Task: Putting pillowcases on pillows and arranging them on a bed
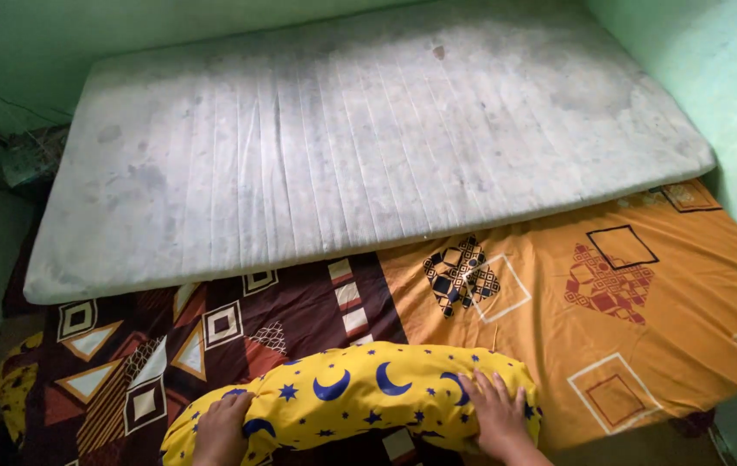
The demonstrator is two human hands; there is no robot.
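Note:
A yellow bolster pillow (360, 388) with blue moons and stars lies across the near edge of the bed. My left hand (220, 425) rests on its left end, fingers curled over the fabric. My right hand (496, 412) presses flat on its right end, fingers spread. Under the pillow is a patterned sheet (610, 328), orange on the right and dark maroon with squares and triangles on the left.
A bare, stained white mattress (351, 147) lies tilted across the far half of the bed, over the sheet. Green walls close in at the back and right (731, 95). A dark cluttered object (31, 160) sits at the far left.

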